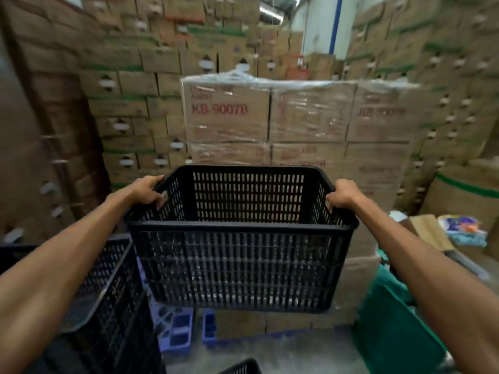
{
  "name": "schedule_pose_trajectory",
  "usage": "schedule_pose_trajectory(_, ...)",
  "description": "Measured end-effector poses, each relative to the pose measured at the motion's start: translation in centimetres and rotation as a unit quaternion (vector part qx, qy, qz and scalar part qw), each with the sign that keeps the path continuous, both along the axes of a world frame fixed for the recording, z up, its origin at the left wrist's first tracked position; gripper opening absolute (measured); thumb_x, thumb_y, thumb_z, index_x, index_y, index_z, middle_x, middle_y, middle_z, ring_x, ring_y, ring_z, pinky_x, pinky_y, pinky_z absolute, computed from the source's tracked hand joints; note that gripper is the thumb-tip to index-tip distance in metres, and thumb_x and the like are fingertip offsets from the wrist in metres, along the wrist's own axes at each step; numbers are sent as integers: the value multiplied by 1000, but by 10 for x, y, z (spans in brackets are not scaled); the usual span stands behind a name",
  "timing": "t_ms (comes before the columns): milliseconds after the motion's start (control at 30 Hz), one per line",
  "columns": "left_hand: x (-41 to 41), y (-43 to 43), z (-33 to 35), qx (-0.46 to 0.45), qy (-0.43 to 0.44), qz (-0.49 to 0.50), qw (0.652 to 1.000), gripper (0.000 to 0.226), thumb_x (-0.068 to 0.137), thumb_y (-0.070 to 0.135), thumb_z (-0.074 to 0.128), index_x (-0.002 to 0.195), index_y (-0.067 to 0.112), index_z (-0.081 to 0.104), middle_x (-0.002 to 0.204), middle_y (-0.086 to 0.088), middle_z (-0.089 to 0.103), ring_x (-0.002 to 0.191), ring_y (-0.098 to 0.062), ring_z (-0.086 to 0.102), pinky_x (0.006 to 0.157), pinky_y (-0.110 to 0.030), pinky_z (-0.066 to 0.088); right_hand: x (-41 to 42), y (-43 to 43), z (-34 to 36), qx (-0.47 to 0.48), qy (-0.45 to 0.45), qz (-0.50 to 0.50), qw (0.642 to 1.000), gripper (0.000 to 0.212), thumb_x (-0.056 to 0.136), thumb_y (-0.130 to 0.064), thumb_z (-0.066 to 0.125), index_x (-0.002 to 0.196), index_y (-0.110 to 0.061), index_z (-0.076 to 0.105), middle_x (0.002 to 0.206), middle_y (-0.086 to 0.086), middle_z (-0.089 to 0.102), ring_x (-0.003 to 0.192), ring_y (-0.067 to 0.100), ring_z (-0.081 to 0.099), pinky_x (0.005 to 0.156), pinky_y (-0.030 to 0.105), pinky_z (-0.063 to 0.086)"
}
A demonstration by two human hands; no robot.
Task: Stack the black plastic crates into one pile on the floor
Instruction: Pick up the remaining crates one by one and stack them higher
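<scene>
While shrink-wrapped cartons (270, 114) fill the aisle ahead, I see the left hand (147, 191) and right hand (343, 194) each clamped on a side rim of the black crate (243, 265), held clear of the floor (283, 354) beside a second crate (121, 319).

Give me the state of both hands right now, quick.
Left hand: closed, gripping the left rim of the lifted black crate.
Right hand: closed, gripping the right rim of the same crate.

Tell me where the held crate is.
Head view, centre: the crate is held up by the left hand and right hand on its side rims, before the wrapped cartons, right of other crates.
</scene>
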State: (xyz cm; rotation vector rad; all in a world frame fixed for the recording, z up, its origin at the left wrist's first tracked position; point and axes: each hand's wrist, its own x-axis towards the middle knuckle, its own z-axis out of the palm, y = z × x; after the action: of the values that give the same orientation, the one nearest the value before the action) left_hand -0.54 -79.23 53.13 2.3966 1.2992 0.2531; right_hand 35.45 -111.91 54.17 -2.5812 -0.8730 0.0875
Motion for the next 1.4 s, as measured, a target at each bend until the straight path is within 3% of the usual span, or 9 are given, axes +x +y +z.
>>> schedule_pose_trajectory(133,-26,10,57,34,-19,12,999,75,90,13,66,154,12,27,146,-15,49,131,-30,51,109,-40,42,-27,13,56,37,-21,20,999,6,74,-8,66,78,-7,63,96,17,68,78,28,59,68,29,50)
schedule_pose_trajectory(233,-55,16,90,64,-10,33,997,72,91,20,65,153,17,29,150,-13,45,135,-30,47,109,-36,39,-47,28,81,59,-29,46,997,40,75,-8,63,115,-11,67,112,18,70,97,31,66,76,30,53)
schedule_pose_trajectory(333,-96,24,112,70,-2,51,996,72,90,25,66,153,17,31,146,-13,50,133,-29,48,110,-35,38,-76,52,93,90,-11,66,994,49,77,-5,62,126,-10,64,117,18,69,104,31,67,83,32,54)
schedule_pose_trajectory(533,-192,46,121,77,23,106,991,66,94,20,60,153,16,30,150,-12,45,137,-28,45,110,-31,34,-151,117,97,92,-14,121,988,48,83,-4,58,131,-5,59,122,22,66,113,34,63,93,38,54)
schedule_pose_trajectory(733,-320,97,101,110,77,137,981,56,92,22,60,145,24,45,142,-11,54,131,-32,49,107,-35,38,-251,205,76,69,0,181,981,35,83,-4,52,112,-10,70,100,16,74,98,30,68,87,38,57)
schedule_pose_trajectory(1033,-452,188,66,101,99,140,980,64,95,24,58,153,19,32,152,-15,42,139,-33,41,110,-35,36,-393,301,25,50,24,162,985,33,78,-5,66,110,-10,66,111,19,67,82,26,55,70,28,45)
schedule_pose_trajectory(1100,-477,210,59,103,95,137,981,64,94,24,58,152,16,32,153,-15,41,140,-33,40,111,-34,35,-420,321,14,47,31,152,987,37,76,-5,67,113,-11,66,114,20,67,84,28,57,72,28,46)
schedule_pose_trajectory(1233,-511,243,41,87,68,134,985,64,92,21,61,151,16,36,150,-15,45,138,-33,43,110,-35,36,-459,349,-1,38,28,138,989,50,76,-7,67,125,-9,63,121,21,65,109,36,62,82,33,51)
schedule_pose_trajectory(1400,-527,279,11,95,48,117,987,63,91,20,61,150,15,38,145,-18,51,135,-36,47,108,-37,38,-480,371,-11,37,14,123,992,51,74,-6,67,125,-9,62,121,21,65,113,37,60,87,35,53)
